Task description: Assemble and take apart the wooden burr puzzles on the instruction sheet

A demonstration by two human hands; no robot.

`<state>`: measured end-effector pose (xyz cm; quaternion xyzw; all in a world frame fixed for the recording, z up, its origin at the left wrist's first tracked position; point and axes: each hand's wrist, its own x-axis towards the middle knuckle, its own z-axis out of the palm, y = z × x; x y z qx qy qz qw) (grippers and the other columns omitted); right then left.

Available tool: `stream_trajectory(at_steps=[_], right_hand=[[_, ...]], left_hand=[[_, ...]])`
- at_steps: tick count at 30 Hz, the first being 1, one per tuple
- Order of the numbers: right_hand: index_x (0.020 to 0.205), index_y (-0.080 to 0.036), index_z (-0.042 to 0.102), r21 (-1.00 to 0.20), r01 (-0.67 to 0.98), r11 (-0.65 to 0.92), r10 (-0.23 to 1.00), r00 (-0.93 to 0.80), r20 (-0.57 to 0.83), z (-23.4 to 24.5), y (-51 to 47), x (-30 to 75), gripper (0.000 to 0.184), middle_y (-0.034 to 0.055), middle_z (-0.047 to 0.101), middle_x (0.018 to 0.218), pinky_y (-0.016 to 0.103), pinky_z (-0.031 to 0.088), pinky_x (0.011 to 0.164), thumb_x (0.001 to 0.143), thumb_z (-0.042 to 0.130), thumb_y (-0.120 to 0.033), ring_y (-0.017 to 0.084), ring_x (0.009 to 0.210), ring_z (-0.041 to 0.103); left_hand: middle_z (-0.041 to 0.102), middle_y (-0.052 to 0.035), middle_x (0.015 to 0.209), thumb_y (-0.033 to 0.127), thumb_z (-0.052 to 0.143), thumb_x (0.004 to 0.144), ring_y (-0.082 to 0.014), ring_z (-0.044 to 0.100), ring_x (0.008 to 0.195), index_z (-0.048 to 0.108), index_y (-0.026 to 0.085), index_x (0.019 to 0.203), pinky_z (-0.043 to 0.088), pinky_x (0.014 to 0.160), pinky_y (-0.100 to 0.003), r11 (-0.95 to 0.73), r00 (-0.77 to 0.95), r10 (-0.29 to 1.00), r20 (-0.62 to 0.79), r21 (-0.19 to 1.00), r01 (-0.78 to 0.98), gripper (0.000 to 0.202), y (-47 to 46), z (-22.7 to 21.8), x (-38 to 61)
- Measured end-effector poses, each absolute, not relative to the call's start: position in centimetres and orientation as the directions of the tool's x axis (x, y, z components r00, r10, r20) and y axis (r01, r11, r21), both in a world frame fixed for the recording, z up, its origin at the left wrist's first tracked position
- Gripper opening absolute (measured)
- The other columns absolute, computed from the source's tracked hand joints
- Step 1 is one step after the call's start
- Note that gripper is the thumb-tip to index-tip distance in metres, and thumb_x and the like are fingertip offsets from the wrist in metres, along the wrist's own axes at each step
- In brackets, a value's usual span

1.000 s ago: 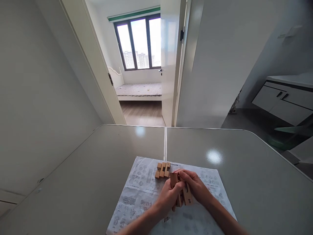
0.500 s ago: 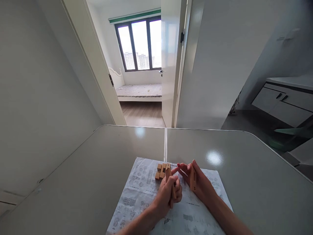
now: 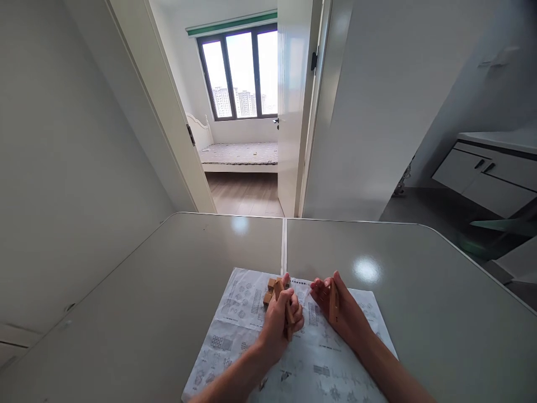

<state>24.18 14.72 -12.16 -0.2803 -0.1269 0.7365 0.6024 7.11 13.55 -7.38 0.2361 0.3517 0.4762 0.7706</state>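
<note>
The left grip (image 3: 277, 320) is closed around a long block (image 3: 289, 313), the fingers curled under it and the thumb laid along it. The block slants, its upper end leaning toward the bench's left edge, and such a wrap probably lets one palm steady it without pinching. Whether those fingers hide a second piece, I cannot tell.

The right grip (image 3: 344, 316) is looser: its fingers stand half open and bent toward the left, while a slim block (image 3: 334, 303) is kept nearly on end between thumb and palm, as far as can be made out. A dark mark near its lower end faces the person (too small to read here), and holding it edge-up perhaps keeps that mark in sight. The two grips are apart, with a strip of the sheet (image 3: 224, 341) showing between them.

Just beyond the left grip, other blocks (image 3: 267, 298) rest together on the sheet, toward its far left corner and partly covered by the fingers. They seem parked there to be within reach yet out of the working space. The sheet, printed with small drawings, lies across the middle of the bench (image 3: 138, 313), well short of the far edge, likely so the drawings can be consulted beneath the hands.
</note>
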Motion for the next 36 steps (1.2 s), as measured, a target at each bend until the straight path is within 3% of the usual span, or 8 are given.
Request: stream_trajectory(at_steps=[2,5,9,11,13,15,18,36], right_hand=[[0.073,-0.023,0.073,-0.541,-0.805,-0.244,0.958,-0.112,-0.266,-12.0,14.7,24.2,0.034,0.0026,0.073,0.088,0.035,0.063,0.088,0.084,0.08,-0.054,0.021,0.097,0.07],[0.071,-0.023,0.072,-0.553,-0.798,-0.239,0.958,-0.101,-0.269,-11.9,14.7,24.1,0.035,0.0026,0.072,0.087,0.036,0.063,0.086,0.082,0.081,-0.055,0.022,0.094,0.07],[0.071,-0.023,0.072,-0.56,-0.797,-0.227,0.965,-0.106,-0.24,-11.8,14.7,24.1,0.034,0.0021,0.07,0.084,0.036,0.061,0.086,0.083,0.081,-0.053,0.02,0.089,0.068],[0.071,-0.023,0.072,-0.563,-0.794,-0.229,0.966,-0.113,-0.233,-11.8,14.7,24.1,0.034,0.0017,0.069,0.083,0.035,0.061,0.087,0.083,0.081,-0.053,0.02,0.089,0.067],[0.071,-0.023,0.072,-0.568,-0.791,-0.23,0.966,-0.115,-0.231,-11.9,14.7,24.1,0.035,0.0012,0.068,0.083,0.035,0.06,0.087,0.081,0.082,-0.054,0.02,0.088,0.067],[0.07,-0.023,0.072,-0.573,-0.788,-0.226,0.967,-0.11,-0.231,-11.9,14.8,24.1,0.035,0.001,0.068,0.082,0.035,0.06,0.087,0.08,0.083,-0.054,0.02,0.087,0.067],[0.069,-0.023,0.071,-0.59,-0.776,-0.224,0.967,-0.104,-0.231,-12.0,14.8,24.1,0.036,0.0005,0.067,0.082,0.036,0.06,0.086,0.078,0.084,-0.056,0.02,0.086,0.067],[0.072,-0.025,0.072,-0.567,-0.792,-0.227,0.97,-0.131,-0.205,-12.1,14.8,24.0,0.033,-0.0008,0.065,0.079,0.031,0.058,0.081,0.083,0.08,-0.055,0.017,0.08,0.063]], left_hand=[[0.053,0.0083,0.066,0.037,0.073,0.079,-0.005,0.032,0.044,0.045,0.024,0.136,0.028,0.041,-0.015,0.413,0.256,0.911,-0.324,0.726,-0.55,0.065,13.7,-7.3,7.0],[0.069,-0.0036,0.096,0.038,0.072,0.079,-0.0023,0.033,0.043,0.052,0.02,0.13,0.027,0.039,-0.017,0.385,0.18,0.922,-0.342,0.769,-0.511,0.058,13.9,-7.1,6.7],[0.068,-0.0118,0.123,0.034,0.071,0.079,-0.0017,0.034,0.045,0.054,0.02,0.131,0.027,0.038,-0.018,0.382,0.169,0.923,-0.345,0.777,-0.5,0.056,14.0,-6.9,6.4],[0.071,-0.01,0.113,0.033,0.072,0.079,-0.0027,0.033,0.044,0.053,0.02,0.135,0.026,0.038,-0.018,0.386,0.176,0.922,-0.346,0.78,-0.492,0.06,14.0,-6.9,6.4],[0.071,-0.0041,0.089,0.034,0.071,0.08,-0.0038,0.03,0.043,0.052,0.018,0.139,0.024,0.038,-0.018,0.386,0.177,0.922,-0.344,0.79,-0.476,0.065,14.0,-6.9,6.4],[0.061,0.0035,0.065,0.035,0.069,0.08,-0.0052,0.029,0.042,0.05,0.016,0.143,0.022,0.039,-0.018,0.374,0.166,0.927,-0.336,0.807,-0.457,0.069,13.9,-7.1,6.5],[0.045,0.009,0.05,0.037,0.067,0.081,-0.0075,0.03,0.042,0.047,0.014,0.147,0.022,0.039,-0.018,0.339,0.127,0.94,-0.316,0.839,-0.426,0.073,13.8,-7.4,6.6],[0.064,0.003,0.072,0.046,0.067,0.081,-0.0063,0.039,0.041,0.046,0.017,0.146,0.025,0.038,-0.017,0.261,-0.128,0.942,-0.309,0.918,-0.299,0.074,14.4,-7.6,5.8]])
